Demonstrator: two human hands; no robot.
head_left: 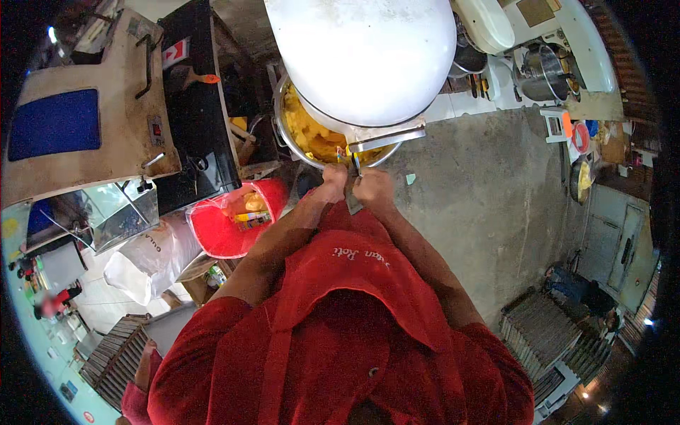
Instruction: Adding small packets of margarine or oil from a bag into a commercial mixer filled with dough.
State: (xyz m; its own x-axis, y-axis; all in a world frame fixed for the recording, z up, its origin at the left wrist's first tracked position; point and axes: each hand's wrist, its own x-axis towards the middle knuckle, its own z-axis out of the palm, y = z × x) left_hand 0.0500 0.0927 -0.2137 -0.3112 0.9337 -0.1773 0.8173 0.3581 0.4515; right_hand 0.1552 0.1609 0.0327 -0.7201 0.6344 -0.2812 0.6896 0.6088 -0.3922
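Observation:
A large metal mixing bowl (278,117) holds a yellow, lumpy mass (306,131). Over it reaches the rounded white head of a mixer (365,53), which hides much of the bowl. Side by side at the bowl's near rim are my left hand (334,181) and my right hand (373,188), both closed. Between them rises a thin dark piece (355,164), close to my right fingers. A small bright, multicoloured bit (341,151) shows just above my left fingers. What either hand grips is too small to make out.
Left of the bowl stands a red bin (205,225) with packets and shells in it, beside a white sack (152,258). A dark worktop (195,106) carries a brush (202,78). Metal pots (544,74) stand at the back right. Stacked trays (542,329) are at the lower right.

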